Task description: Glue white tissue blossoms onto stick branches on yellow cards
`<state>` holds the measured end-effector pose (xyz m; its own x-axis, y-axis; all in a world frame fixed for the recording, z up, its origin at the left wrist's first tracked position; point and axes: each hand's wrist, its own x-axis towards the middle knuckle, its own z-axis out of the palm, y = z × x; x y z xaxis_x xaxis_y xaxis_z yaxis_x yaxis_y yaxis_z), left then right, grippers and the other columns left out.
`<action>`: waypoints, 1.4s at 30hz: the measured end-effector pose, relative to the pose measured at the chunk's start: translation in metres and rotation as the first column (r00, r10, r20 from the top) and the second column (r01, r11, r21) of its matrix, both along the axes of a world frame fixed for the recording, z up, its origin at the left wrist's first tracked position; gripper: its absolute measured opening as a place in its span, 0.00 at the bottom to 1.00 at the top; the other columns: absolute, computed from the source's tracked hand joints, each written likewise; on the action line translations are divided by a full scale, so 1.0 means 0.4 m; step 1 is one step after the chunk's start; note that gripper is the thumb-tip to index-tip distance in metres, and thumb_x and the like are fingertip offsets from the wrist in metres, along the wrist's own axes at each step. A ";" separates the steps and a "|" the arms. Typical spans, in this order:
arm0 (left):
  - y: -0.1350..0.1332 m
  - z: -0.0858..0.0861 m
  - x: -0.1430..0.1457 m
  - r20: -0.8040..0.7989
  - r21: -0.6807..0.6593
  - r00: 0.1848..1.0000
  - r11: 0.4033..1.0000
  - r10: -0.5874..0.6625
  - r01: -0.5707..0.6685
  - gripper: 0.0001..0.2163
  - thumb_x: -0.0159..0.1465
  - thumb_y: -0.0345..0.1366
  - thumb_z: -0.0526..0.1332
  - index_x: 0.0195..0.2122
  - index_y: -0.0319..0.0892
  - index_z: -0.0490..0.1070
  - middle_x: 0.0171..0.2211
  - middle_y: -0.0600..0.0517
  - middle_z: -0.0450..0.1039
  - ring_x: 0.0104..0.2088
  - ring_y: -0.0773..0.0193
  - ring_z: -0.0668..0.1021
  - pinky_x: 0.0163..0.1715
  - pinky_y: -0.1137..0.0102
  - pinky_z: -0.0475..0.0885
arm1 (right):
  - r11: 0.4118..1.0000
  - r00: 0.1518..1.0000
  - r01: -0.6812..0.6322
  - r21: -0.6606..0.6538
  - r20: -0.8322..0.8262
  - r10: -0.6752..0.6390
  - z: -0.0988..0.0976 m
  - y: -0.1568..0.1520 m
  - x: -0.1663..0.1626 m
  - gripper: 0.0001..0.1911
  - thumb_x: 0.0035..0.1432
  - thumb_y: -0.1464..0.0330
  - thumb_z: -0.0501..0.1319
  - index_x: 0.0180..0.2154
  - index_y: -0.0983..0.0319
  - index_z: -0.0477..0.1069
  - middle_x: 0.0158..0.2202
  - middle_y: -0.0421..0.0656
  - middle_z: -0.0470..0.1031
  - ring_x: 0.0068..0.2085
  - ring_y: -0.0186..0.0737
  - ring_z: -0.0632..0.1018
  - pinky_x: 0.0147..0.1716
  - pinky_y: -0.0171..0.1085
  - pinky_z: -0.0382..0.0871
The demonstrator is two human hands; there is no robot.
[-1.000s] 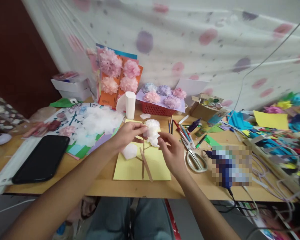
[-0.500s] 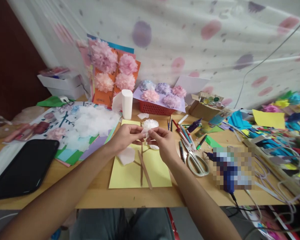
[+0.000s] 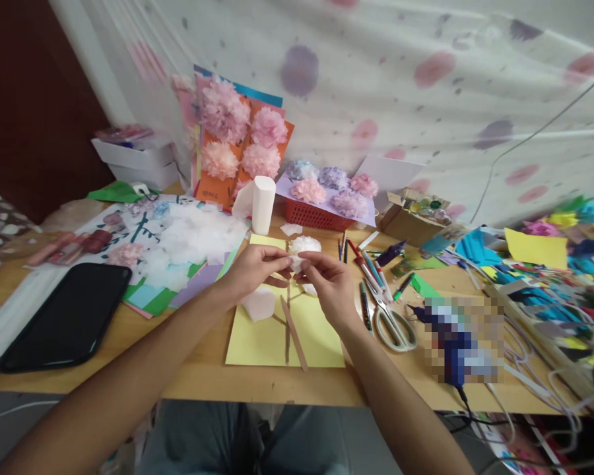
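The left hand [image 3: 260, 269] and right hand [image 3: 329, 282], apart a second ago, now meet, fingertips pinching a small white tissue piece [image 3: 296, 264] just on the near side of the white flower [image 3: 305, 245], over the yellow card [image 3: 257, 343] on the counter [image 3: 198, 389]. This suggests both hands are now shaping the piece.

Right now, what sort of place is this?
It looks like a craft table: fluffy pink flowers are on an orange sheet, scissors lie beside pens, and yellow paper lies in front.
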<state>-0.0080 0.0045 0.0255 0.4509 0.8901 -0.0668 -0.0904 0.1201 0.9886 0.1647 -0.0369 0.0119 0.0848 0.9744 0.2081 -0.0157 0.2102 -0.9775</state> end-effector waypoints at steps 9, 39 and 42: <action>-0.004 -0.001 0.005 0.106 -0.011 0.994 1.000 0.030 -0.029 0.10 0.54 0.38 0.70 0.36 0.40 0.78 0.30 0.52 0.77 0.32 0.64 0.80 0.38 0.64 0.81 | 0.995 0.995 -0.096 0.013 -0.031 0.096 0.001 -0.010 -0.001 0.07 0.56 0.62 0.66 0.32 0.59 0.78 0.30 0.40 0.80 0.30 0.36 0.81 0.35 0.39 0.79; 0.003 -0.008 0.001 -0.010 0.143 0.998 0.988 0.065 -0.063 0.14 0.54 0.42 0.72 0.36 0.38 0.79 0.33 0.50 0.80 0.33 0.63 0.81 0.33 0.69 0.81 | 0.985 0.995 -0.100 -0.142 -0.032 0.097 -0.004 0.002 0.011 0.16 0.48 0.57 0.74 0.32 0.60 0.75 0.26 0.39 0.78 0.27 0.35 0.78 0.31 0.36 0.75; 0.004 -0.014 0.001 -0.007 0.130 0.997 0.989 0.072 -0.070 0.14 0.54 0.43 0.72 0.36 0.38 0.79 0.33 0.50 0.79 0.33 0.64 0.81 0.33 0.69 0.81 | 0.986 0.996 -0.086 -0.145 -0.046 0.080 -0.004 0.002 0.012 0.16 0.47 0.58 0.74 0.33 0.60 0.76 0.27 0.39 0.78 0.27 0.35 0.78 0.31 0.36 0.75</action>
